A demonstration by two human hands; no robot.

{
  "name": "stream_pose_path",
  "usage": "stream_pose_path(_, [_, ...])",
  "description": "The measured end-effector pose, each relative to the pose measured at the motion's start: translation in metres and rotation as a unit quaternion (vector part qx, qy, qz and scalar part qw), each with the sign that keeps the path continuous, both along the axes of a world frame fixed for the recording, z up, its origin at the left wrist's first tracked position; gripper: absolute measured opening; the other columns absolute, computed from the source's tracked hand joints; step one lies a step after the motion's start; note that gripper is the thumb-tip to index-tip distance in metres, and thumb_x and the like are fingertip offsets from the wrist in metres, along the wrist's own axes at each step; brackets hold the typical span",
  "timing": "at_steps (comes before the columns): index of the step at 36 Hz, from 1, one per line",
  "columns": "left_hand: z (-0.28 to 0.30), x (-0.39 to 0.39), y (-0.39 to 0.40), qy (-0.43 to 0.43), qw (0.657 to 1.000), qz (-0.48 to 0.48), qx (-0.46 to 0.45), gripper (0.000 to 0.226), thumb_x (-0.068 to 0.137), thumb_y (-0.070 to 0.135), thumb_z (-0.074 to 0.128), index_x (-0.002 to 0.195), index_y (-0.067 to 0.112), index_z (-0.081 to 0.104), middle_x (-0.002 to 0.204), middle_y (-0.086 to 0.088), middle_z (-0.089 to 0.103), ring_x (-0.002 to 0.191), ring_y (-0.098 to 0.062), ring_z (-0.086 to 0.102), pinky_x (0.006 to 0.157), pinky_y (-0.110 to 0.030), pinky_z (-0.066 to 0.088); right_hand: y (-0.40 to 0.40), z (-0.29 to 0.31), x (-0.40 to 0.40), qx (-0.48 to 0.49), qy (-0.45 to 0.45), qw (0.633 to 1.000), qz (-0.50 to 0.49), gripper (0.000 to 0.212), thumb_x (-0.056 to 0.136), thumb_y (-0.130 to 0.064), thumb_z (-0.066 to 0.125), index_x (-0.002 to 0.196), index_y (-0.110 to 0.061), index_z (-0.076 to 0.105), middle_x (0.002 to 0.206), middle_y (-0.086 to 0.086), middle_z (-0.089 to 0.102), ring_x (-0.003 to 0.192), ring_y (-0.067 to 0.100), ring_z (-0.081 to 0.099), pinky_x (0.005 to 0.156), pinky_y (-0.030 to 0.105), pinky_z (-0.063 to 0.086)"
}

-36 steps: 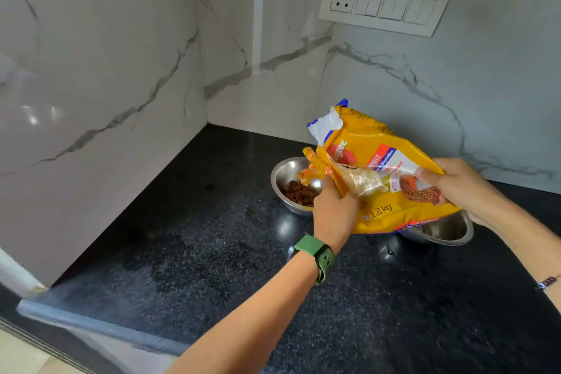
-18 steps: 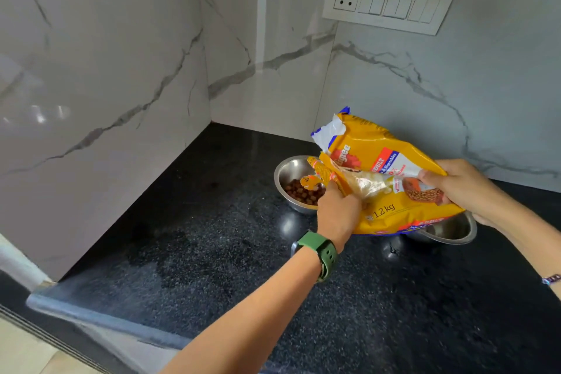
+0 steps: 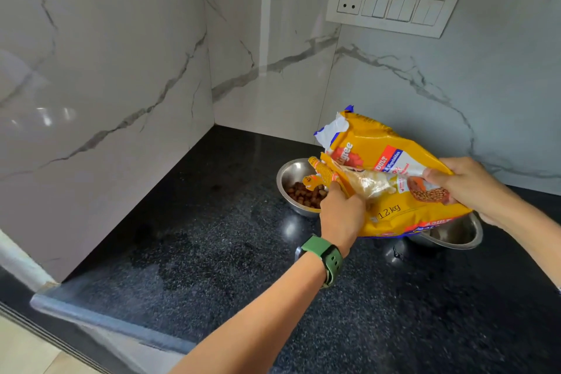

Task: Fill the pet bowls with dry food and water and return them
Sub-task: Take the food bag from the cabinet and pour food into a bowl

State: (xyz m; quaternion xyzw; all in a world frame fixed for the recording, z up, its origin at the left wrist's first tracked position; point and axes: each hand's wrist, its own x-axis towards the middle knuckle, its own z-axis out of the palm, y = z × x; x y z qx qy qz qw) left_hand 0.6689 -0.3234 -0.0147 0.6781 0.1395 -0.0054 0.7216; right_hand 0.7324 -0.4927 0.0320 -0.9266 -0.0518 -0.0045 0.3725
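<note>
On the black speckled surface (image 3: 182,267), the left hand (image 3: 341,215) pinches the yellow food bag (image 3: 391,191) near its mouth; at 3 o'clock the right hand (image 3: 467,188) grips its base. The tilted mouth overhangs a steel bowl (image 3: 291,173) holding kibble (image 3: 305,194). A second bowl (image 3: 455,235) sits under the bag.

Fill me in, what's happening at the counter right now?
A person is pouring dry pet food from a yellow food bag into the left steel bowl, which already holds some brown kibble. The left hand pinches the bag near its open mouth, and the right hand grips the bag's far end, tipping it. A second steel bowl sits partly hidden under the bag; what it holds cannot be seen. Both bowls stand on the black counter.
</note>
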Motion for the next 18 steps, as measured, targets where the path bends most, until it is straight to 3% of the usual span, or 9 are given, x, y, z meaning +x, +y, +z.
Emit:
stream_pose_path(2, [-0.001, 0.0, 0.0, -0.027, 1.0, 0.007, 0.0, 0.049, 0.083, 0.01, 0.047, 0.132, 0.015, 0.043, 0.097, 0.002, 0.055, 0.089, -0.02, 0.054, 0.083, -0.031, 0.045, 0.0, 0.003, -0.001, 0.004, -0.022, 1.0, 0.0, 0.018, 0.096, -0.013, 0.048, 0.087, -0.011, 0.064, 0.065, 0.006, 0.057, 0.054, 0.024, 0.047, 0.046, 0.024, 0.036])
stream_pose_path(4, [-0.003, 0.001, 0.001, -0.028, 0.999, 0.014, 0.004, 0.048, 0.084, 0.009, 0.046, 0.131, 0.018, 0.044, 0.09, 0.005, 0.055, 0.081, -0.016, 0.052, 0.079, -0.027, 0.04, 0.003, 0.005, -0.002, -0.01, -0.02, 1.0, 0.013, 0.025, 0.096, -0.013, 0.048, 0.075, -0.018, 0.061, 0.061, 0.002, 0.055, 0.05, 0.023, 0.045, 0.042, 0.023, 0.036])
stream_pose_path(7, [-0.009, 0.003, -0.001, 0.017, 1.0, 0.008, -0.012, 0.05, 0.063, 0.022, 0.044, 0.11, 0.008, 0.055, 0.105, -0.008, 0.061, 0.097, -0.03, 0.057, 0.091, -0.043, 0.048, 0.006, 0.001, -0.001, -0.055, 0.006, 0.998, 0.035, 0.033, 0.094, -0.01, 0.051, 0.065, -0.022, 0.058, 0.063, -0.004, 0.059, 0.058, 0.018, 0.051, 0.05, 0.026, 0.038])
stream_pose_path(9, [-0.019, 0.007, -0.005, 0.03, 0.999, 0.004, -0.015, 0.052, 0.058, 0.023, 0.043, 0.107, 0.008, 0.055, 0.111, -0.012, 0.061, 0.102, -0.034, 0.057, 0.094, -0.049, 0.048, 0.006, 0.0, 0.0, -0.067, 0.005, 0.997, 0.035, 0.035, 0.094, -0.008, 0.052, 0.062, -0.022, 0.058, 0.06, -0.007, 0.061, 0.059, 0.018, 0.052, 0.053, 0.028, 0.038])
stream_pose_path(15, [-0.005, 0.003, -0.001, 0.011, 1.0, -0.002, 0.003, 0.057, 0.063, 0.022, 0.045, 0.118, 0.01, 0.052, 0.115, -0.009, 0.06, 0.104, -0.031, 0.056, 0.094, -0.047, 0.048, 0.008, 0.006, -0.006, -0.053, 0.0, 0.998, 0.041, 0.031, 0.095, -0.012, 0.05, 0.069, -0.027, 0.058, 0.073, 0.003, 0.062, 0.066, 0.022, 0.053, 0.054, 0.027, 0.039])
stream_pose_path(18, [0.004, -0.001, -0.001, -0.015, 1.0, -0.001, 0.01, 0.055, 0.072, 0.018, 0.048, 0.127, 0.01, 0.047, 0.118, -0.01, 0.058, 0.106, -0.03, 0.055, 0.094, -0.043, 0.048, 0.007, 0.014, -0.006, -0.032, -0.016, 0.999, 0.035, 0.021, 0.095, -0.011, 0.05, 0.079, -0.017, 0.064, 0.079, 0.015, 0.064, 0.072, 0.028, 0.055, 0.054, 0.028, 0.04])
